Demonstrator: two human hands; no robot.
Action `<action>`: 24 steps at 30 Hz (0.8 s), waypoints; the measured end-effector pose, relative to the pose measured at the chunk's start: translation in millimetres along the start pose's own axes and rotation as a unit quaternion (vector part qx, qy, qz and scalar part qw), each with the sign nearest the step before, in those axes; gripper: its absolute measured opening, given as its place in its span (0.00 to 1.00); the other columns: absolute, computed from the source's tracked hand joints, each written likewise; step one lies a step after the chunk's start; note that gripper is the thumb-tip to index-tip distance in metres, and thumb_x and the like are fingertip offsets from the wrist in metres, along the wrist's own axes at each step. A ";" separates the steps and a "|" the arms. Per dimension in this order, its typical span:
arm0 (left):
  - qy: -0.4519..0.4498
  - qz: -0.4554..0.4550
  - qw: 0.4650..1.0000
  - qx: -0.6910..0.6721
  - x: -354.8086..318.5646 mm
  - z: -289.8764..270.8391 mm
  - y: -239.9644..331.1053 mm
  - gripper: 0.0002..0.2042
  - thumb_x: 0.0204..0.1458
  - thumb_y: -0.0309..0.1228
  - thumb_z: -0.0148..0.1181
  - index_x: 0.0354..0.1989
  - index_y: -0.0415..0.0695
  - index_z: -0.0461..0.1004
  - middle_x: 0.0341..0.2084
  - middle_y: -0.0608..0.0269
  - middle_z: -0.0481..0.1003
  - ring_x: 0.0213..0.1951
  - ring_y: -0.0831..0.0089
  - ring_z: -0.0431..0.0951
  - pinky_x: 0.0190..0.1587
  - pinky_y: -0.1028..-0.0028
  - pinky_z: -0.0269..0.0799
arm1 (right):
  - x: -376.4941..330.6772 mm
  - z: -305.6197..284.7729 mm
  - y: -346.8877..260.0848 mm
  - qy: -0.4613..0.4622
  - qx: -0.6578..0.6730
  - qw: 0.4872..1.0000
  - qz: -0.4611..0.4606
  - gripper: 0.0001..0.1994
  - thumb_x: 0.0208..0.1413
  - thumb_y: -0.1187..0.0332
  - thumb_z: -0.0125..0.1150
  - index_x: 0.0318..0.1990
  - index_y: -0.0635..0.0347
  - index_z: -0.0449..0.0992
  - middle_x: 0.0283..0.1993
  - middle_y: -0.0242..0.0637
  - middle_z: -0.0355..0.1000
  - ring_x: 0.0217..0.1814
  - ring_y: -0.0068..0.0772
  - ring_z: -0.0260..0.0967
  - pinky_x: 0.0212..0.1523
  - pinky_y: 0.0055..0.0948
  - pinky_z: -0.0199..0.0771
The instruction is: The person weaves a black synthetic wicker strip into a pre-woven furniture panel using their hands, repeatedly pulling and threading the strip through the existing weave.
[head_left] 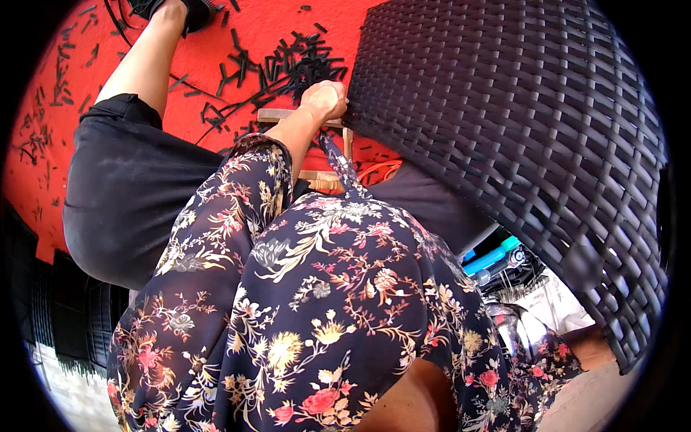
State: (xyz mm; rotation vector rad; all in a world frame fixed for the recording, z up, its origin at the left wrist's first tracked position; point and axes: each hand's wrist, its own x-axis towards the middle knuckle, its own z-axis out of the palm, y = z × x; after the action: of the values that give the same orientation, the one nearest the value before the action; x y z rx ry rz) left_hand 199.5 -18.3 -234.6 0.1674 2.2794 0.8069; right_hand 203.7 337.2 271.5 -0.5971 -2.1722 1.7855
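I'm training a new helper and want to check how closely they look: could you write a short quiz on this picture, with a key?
1. True or false: the left hand has its fingers curled in, close to the left edge of the dark woven panel.

2. Which hand is out of sight?
A) the left
B) the right
C) neither

3. Fill in the colour: many short black strips lie on a ____ floor.

Key
1. True.
2. B; the right hand cannot be seen.
3. Red.
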 end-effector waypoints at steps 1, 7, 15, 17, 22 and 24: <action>0.007 -0.009 1.000 -0.005 0.1 -1.4 -0.4 0.13 0.49 0.38 0.52 0.28 0.39 0.75 0.27 0.45 0.75 0.37 0.50 0.76 0.39 0.58 0.70 | 1.9 0.7 -0.3 -0.002 0.003 1.000 -0.001 0.20 0.52 0.69 0.55 0.50 0.70 0.63 0.42 0.41 0.68 0.38 0.26 0.68 0.42 0.25 0.72; -0.094 -0.086 0.979 -0.158 -1.3 -32.7 -12.1 0.12 0.47 0.37 0.59 0.28 0.38 0.74 0.18 0.50 0.74 0.21 0.61 0.78 0.27 0.65 0.72 | -1.8 2.2 1.6 -0.020 0.010 1.000 -0.008 0.20 0.52 0.69 0.55 0.50 0.70 0.63 0.42 0.40 0.68 0.37 0.24 0.68 0.41 0.24 0.72; 0.070 -0.177 0.964 -0.188 15.8 -23.2 -63.4 0.08 0.43 0.26 0.50 0.29 0.40 0.75 0.17 0.55 0.75 0.21 0.67 0.78 0.24 0.69 0.71 | 13.3 15.7 10.8 -0.053 0.022 0.998 -0.008 0.20 0.51 0.69 0.56 0.50 0.70 0.63 0.41 0.39 0.69 0.36 0.23 0.69 0.40 0.23 0.73; 0.113 -0.170 0.962 -0.180 15.9 -24.3 -57.2 0.09 0.44 0.28 0.50 0.30 0.40 0.75 0.18 0.54 0.76 0.22 0.66 0.78 0.27 0.68 0.71 | 15.9 22.7 11.8 -0.062 0.022 0.998 -0.007 0.20 0.51 0.69 0.56 0.50 0.70 0.63 0.41 0.39 0.69 0.36 0.23 0.69 0.39 0.23 0.73; 0.156 -0.163 0.965 -0.136 32.1 -38.6 -40.3 0.10 0.44 0.31 0.51 0.32 0.41 0.76 0.22 0.54 0.77 0.26 0.66 0.78 0.33 0.67 0.72 | 10.9 41.7 17.6 -0.078 0.022 0.997 0.001 0.20 0.51 0.68 0.56 0.50 0.70 0.63 0.40 0.38 0.69 0.35 0.22 0.69 0.39 0.22 0.74; 0.194 -0.102 0.965 -0.142 51.0 -58.8 -15.1 0.11 0.44 0.32 0.51 0.32 0.42 0.75 0.27 0.50 0.76 0.32 0.59 0.77 0.37 0.63 0.71 | 6.9 54.4 21.6 -0.081 0.043 0.996 -0.006 0.20 0.51 0.68 0.56 0.50 0.69 0.63 0.40 0.38 0.69 0.35 0.21 0.69 0.38 0.22 0.74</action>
State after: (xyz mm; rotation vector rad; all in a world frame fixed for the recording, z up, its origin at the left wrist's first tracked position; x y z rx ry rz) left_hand 124.4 -42.9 -240.2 -0.3831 2.4491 1.1201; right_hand 176.0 296.7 238.8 -0.4328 -2.1827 1.9727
